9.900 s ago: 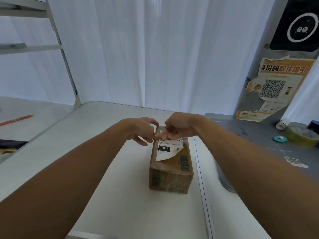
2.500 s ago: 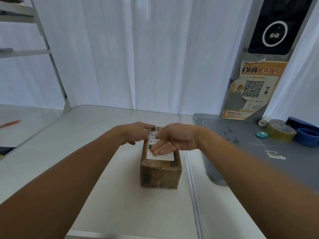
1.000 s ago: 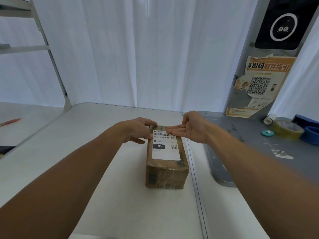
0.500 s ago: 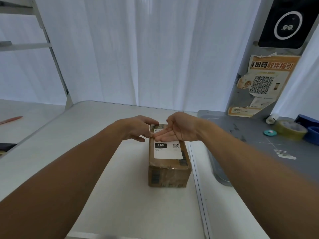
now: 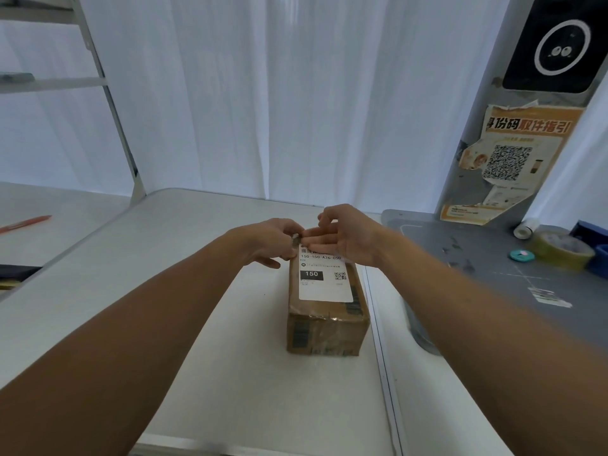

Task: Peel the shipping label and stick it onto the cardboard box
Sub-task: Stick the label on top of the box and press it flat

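A small brown cardboard box (image 5: pixel 325 327) lies lengthwise on the white table (image 5: pixel 164 274). The white shipping label (image 5: pixel 324 284), printed with a barcode and "150", lies flat on the box's top. My left hand (image 5: pixel 269 240) curls around the far left corner of the box, thumb and fingers pinched there. My right hand (image 5: pixel 348 236) is spread, its fingertips resting on the label's far edge and touching my left fingers. The hands hide the far end of the box.
Right of the box lies a grey platform (image 5: pixel 477 258) carrying a yellowish tape roll (image 5: pixel 559 250), a teal disc (image 5: pixel 521 255) and a small white roll (image 5: pixel 526 227). A QR poster (image 5: pixel 513 162) hangs behind. A red pen (image 5: pixel 24 223) lies far left, beside a metal shelf frame (image 5: pixel 108 103).
The label, curled up ten seconds ago, now lies flat on the box. My right hand has slid from its middle to the far edge, meeting my left fingers.
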